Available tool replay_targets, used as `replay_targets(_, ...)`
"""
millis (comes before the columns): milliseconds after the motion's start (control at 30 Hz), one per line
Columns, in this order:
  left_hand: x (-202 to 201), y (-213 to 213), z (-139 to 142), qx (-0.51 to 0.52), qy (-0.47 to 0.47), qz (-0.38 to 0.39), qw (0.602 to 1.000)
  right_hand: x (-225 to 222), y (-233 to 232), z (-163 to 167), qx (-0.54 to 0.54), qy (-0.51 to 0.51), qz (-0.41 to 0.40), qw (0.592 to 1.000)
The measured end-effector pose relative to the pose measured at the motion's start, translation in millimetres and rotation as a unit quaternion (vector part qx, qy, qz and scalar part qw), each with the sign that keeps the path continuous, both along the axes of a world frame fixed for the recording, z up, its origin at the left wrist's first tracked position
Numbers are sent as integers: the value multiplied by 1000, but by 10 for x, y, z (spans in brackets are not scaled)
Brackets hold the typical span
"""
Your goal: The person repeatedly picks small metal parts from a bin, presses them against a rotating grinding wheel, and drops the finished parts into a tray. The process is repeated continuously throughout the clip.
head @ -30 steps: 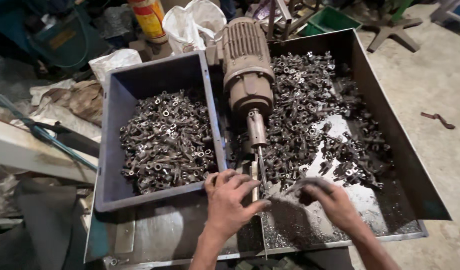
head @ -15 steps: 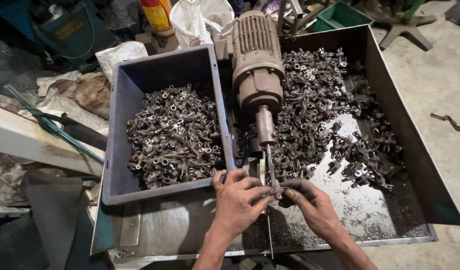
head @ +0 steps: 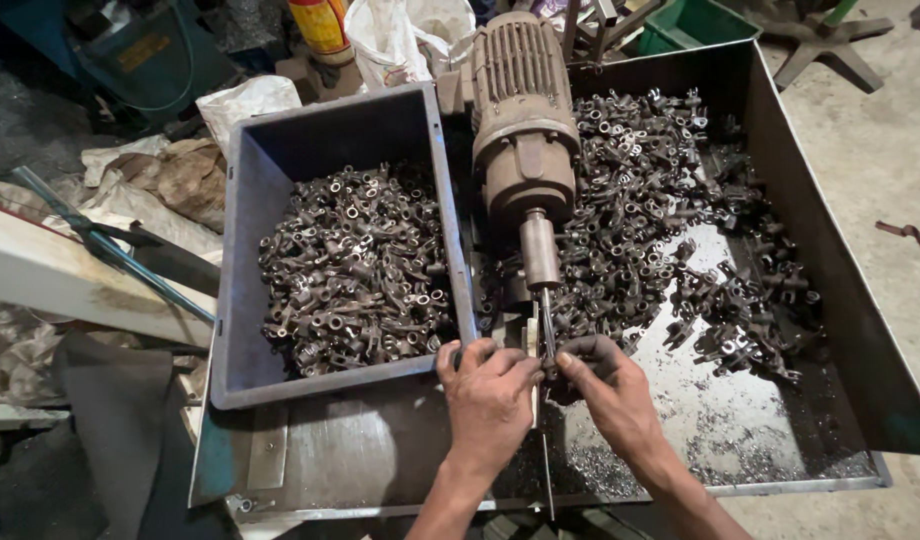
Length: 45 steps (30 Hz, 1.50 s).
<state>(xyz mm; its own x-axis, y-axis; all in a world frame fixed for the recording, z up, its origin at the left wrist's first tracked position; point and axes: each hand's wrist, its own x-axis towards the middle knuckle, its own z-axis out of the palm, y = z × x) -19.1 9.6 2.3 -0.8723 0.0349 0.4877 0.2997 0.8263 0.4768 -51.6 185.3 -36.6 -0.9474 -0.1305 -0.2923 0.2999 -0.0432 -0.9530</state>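
A brown electric motor (head: 522,120) lies between two bins, and a thin steel rod (head: 546,330) sticks out of its spindle toward me. My right hand (head: 612,392) pinches a small dark metal part (head: 560,372) against the rod. My left hand (head: 490,398) is curled on the rod's other side, its fingertips meeting the right hand's at the same part. A grey plastic bin (head: 242,300) on the left holds several dark forged metal parts (head: 355,265). More such parts (head: 670,230) are heaped in the steel tray (head: 830,240) on the right.
Metal shavings (head: 740,450) cover the tray floor near its front edge. A white beam (head: 70,280) and a blue-green rod (head: 110,250) lie at the left over rags. A yellow-red canister (head: 322,25), white sacks (head: 405,35) and a green box (head: 702,22) stand behind.
My right hand has moved left from the tray floor to the rod and now meets the left hand there. The view has shifted slightly closer and to the right.
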Motion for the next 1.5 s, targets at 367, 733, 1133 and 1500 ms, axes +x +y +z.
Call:
replay_targets(367, -48, 56, 97, 5, -27, 19, 999, -78, -59, -107, -192, -68, -44, 978)
replay_targets(733, -87, 76, 150, -32, -18, 27, 999, -87, -61, -91, -181, -60, -50, 980)
replay_targets(1133, -145, 47, 170, -31, -44, 7, 999, -74, -11, 54, -161, -68, -27, 984)
replay_targets(1500, 14, -360, 151, 390, -72, -62, 916, -393, 973, -236, 608, 208, 117, 757)
